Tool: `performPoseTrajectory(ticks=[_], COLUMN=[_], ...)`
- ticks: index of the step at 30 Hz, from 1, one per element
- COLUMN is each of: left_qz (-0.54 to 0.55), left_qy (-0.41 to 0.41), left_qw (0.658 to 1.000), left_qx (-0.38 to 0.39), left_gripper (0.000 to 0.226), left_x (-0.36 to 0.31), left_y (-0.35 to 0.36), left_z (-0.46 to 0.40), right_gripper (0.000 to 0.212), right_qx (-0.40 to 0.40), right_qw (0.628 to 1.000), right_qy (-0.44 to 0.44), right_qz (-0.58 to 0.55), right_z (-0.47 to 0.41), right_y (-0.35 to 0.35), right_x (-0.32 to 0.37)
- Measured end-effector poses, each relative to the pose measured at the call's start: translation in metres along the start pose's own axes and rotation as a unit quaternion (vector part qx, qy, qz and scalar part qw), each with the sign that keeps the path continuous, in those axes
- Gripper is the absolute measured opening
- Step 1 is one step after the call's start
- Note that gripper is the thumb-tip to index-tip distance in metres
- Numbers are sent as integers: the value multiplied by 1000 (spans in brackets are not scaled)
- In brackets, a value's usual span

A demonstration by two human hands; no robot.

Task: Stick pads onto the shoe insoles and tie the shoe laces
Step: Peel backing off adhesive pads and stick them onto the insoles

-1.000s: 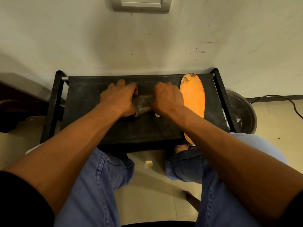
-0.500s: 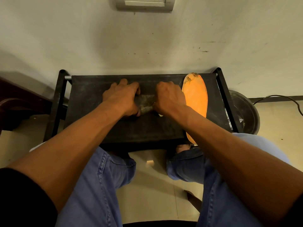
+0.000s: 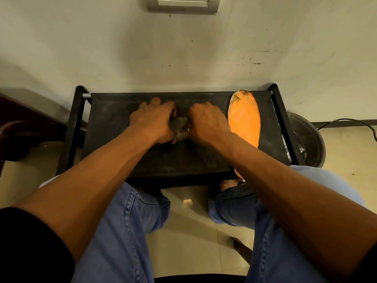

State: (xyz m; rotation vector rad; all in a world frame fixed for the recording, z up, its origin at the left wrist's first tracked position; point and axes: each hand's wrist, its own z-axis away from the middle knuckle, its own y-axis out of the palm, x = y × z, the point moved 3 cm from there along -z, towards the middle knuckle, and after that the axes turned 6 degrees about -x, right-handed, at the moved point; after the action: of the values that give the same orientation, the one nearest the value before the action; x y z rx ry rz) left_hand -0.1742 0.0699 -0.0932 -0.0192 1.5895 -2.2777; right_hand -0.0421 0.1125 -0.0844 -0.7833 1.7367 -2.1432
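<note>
An orange insole (image 3: 244, 119) lies lengthwise on the right side of the black rack top (image 3: 126, 160), its worn toe end toward the wall. In the middle of the rack my left hand (image 3: 154, 121) and my right hand (image 3: 206, 121) sit close together, fingers curled down over a small grey-brown piece (image 3: 179, 129) between them. Only a patch of that piece shows; the rest is hidden under both hands, so I cannot tell what it is. My right forearm crosses over the heel end of the insole.
The black metal-framed rack stands against a pale wall. A dark round bin (image 3: 306, 139) sits on the floor to its right, with a cable (image 3: 350, 123) behind it. Dark wooden furniture (image 3: 24, 131) is at the left. My knees in blue jeans are under the rack's near edge.
Both hands stay on the small grey piece in the middle of the rack, with only slight finger shifts. The insole has not moved.
</note>
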Motion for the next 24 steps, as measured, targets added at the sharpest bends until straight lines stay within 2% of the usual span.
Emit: performPoseTrajectory(ticks=[7, 12, 17, 24], left_qz=[4, -2, -8, -6], left_qy=[-3, -4, 0, -8], left_qw=[1000, 1000, 1000, 1000], left_qx=[-13, -5, 0, -7], left_gripper=[71, 85, 83, 81], left_x=[0, 0, 1, 1], left_y=[2, 2, 1, 1], left_z=[-2, -2, -2, -2], right_gripper=[18, 24, 22, 23], right_qx=[21, 3, -10, 14], right_qw=[995, 996, 997, 992], right_qy=[-96, -79, -46, -121], right_qz=[-31, 34, 61, 32], right_z=[6, 0, -5, 3], right_y=[9, 4, -2, 8], right_x=[22, 13, -3, 20])
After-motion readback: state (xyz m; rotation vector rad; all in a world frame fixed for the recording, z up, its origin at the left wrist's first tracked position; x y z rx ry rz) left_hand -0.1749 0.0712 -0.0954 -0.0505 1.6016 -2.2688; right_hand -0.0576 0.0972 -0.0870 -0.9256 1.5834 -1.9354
